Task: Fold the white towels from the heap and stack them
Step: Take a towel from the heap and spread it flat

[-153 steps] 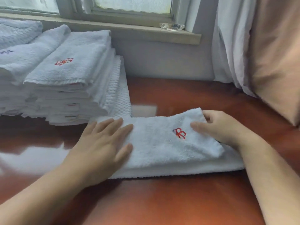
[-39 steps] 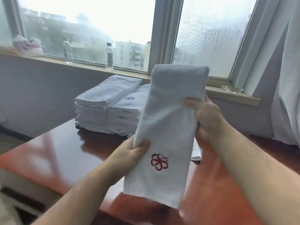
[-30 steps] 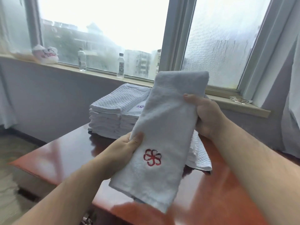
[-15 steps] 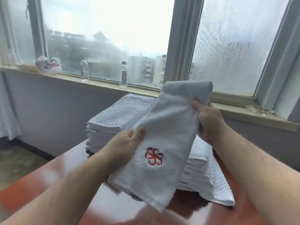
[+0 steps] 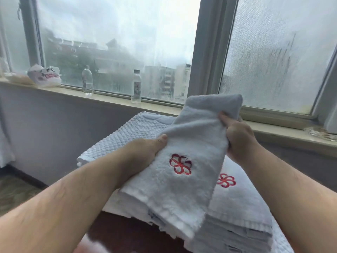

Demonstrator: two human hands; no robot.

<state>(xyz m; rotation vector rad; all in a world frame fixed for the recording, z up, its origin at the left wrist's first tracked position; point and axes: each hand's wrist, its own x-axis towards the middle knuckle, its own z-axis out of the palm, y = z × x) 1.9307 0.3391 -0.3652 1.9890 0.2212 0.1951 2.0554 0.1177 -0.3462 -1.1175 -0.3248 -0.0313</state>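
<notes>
Folded towel [image 5: 184, 161] lowered toward stack [image 5: 237, 207], red-brown table [image 5: 124, 232], rainy window [image 5: 116, 42]

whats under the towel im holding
Under the held towel sits a stack of folded towels, its top one showing a red logo. The stack's left part is covered.

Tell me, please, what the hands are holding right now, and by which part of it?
Both hold the folded white towel: the left hand grips its left edge at mid-length, the right hand its right edge nearer the top fold.
</notes>
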